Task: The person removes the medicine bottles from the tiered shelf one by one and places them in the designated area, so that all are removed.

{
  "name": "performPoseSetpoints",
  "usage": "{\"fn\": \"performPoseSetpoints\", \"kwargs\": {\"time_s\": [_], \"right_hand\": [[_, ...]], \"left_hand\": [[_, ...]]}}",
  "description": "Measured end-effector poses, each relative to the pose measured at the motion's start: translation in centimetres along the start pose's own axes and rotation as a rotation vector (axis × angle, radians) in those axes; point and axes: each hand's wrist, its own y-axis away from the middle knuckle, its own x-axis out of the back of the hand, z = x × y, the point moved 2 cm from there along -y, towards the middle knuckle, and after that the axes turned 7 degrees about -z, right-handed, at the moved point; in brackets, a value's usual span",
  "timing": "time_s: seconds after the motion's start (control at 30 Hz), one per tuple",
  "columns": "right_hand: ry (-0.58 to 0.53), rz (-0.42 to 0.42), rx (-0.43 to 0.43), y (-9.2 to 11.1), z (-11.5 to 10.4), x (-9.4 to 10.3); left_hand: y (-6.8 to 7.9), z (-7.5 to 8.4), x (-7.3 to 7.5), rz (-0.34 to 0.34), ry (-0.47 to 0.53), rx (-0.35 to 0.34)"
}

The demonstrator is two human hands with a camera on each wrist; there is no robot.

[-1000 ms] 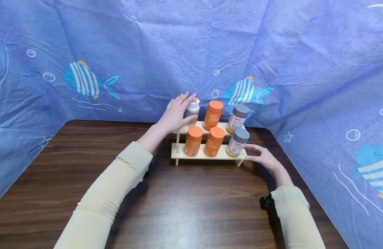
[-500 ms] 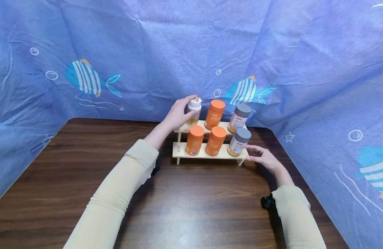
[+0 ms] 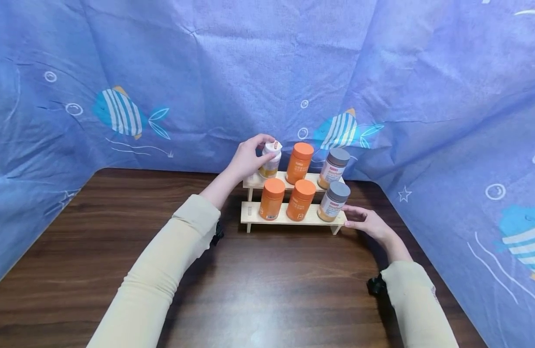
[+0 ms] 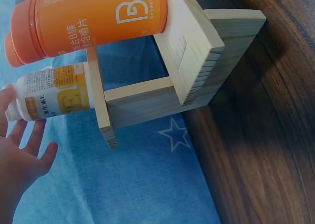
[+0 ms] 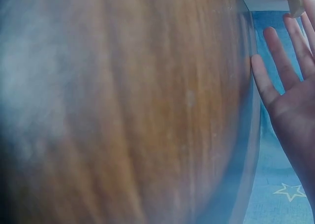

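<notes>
My left hand grips the neck and cap of a white supplement bottle with a yellow label, between thumb and fingers. This bottle stands at the left of the upper tier of a two-tier wooden rack; in the left wrist view the bottle touches the tier. My right hand holds the right end of the lower tier, thumb at the front corner. Beside the bottle stand an orange bottle and a grey-capped bottle. Below are two orange bottles and another grey-capped bottle.
The rack stands on a dark wooden table near its back edge. A blue cloth with fish prints hangs close behind it and along both sides. Black wrist mounts stick out below the sleeves.
My left hand has come down around the white bottle; its outstretched fingers have closed on the cap and neck. My right hand stays at the rack's end.
</notes>
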Motion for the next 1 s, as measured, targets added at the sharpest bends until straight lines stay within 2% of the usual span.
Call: {"fn": "performPoseSetpoints", "kwargs": {"time_s": [0.1,0.27,0.47,0.67,1.0], "right_hand": [[-0.005,-0.002,-0.012,0.1,0.2,-0.2],[0.001,0.004,-0.004,0.2,0.1,-0.2],[0.075,0.017,0.004,0.1,0.0,0.0],[0.121,0.025,0.047,0.1,0.0,0.3],[0.036,0.024,0.089,0.1,0.0,-0.1]], "left_hand": [[0.2,-0.1,-0.1,-0.007,0.007,0.005],[0.4,-0.1,0.1,0.026,0.001,-0.026],[1.0,0.0,0.7,0.057,0.007,-0.057],[1.7,-0.1,1.8,0.089,0.011,-0.066],[3.2,-1.1,4.5,0.123,0.022,-0.048]]}}
